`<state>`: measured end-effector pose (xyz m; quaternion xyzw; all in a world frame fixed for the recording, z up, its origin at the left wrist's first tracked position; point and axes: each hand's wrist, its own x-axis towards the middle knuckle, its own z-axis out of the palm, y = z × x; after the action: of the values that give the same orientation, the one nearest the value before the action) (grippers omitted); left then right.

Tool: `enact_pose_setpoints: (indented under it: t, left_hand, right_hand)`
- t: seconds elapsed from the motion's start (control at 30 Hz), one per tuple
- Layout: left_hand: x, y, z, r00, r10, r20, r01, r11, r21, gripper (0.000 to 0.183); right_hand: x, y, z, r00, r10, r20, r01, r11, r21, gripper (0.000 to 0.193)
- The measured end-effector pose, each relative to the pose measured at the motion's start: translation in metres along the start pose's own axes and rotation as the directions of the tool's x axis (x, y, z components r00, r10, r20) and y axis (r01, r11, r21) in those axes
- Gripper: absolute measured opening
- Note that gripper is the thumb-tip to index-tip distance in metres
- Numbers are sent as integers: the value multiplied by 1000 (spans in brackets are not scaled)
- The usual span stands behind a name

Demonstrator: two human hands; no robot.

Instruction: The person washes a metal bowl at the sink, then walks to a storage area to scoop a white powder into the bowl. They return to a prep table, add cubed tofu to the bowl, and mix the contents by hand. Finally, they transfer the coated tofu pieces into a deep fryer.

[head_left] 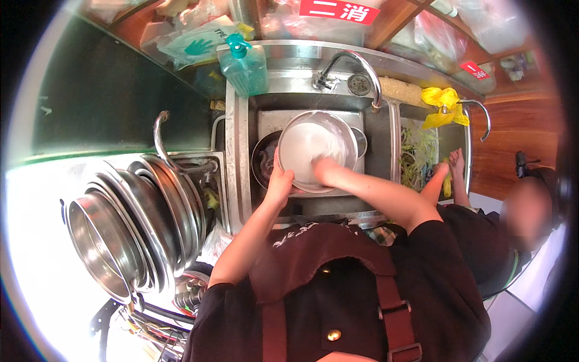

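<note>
A round metal bowl (347, 128) with milky white contents (301, 148) sits in the middle of the sink. I cannot make out whether the white is grain or cloudy water. My left hand (279, 186) grips the bowl's near left rim, thumb over the edge. Inside the bowl, my right hand (325, 171) is down in the white contents; its fingers are hidden and smeared by motion. Under the bowl's left side shows a dark round pan (263, 158). Another metal pot's rim (362, 143) sticks out on the right.
A faucet (368, 66) arches over the sink (377, 136). A teal pump bottle (244, 69) stands at the back left. Large metal basins (102, 241) are stacked at left. At right, a co-worker's hands (449, 166) are by a sink with green vegetables (416, 148).
</note>
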<state>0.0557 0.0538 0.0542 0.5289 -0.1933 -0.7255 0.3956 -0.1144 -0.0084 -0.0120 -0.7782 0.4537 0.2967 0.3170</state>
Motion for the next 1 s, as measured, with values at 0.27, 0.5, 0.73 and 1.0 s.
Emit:
enact_pose_setpoints:
  t: [0.27, 0.5, 0.73, 1.0]
  left_hand:
    - [-57, -1, -12, 999, -5, -38, 6, 1000, 10, 75]
    - [-74, 3, -13, 998, 39, -56, -36, 997, 62, 81]
    - [-78, 0, -10, 984, -69, 167, 36, 981, 193, 86]
    - [-98, -28, 23, 934, -224, 278, 140, 945, 294, 86]
  right_hand:
    - [17, -33, -9, 783, -367, -501, 189, 909, -370, 34]
    - [-38, -65, 23, 971, -233, 54, 232, 973, 18, 39]
    - [-60, -58, 51, 835, 116, -538, 64, 950, 304, 34]
    - [-119, -75, 85, 920, 146, -363, 99, 811, 577, 26]
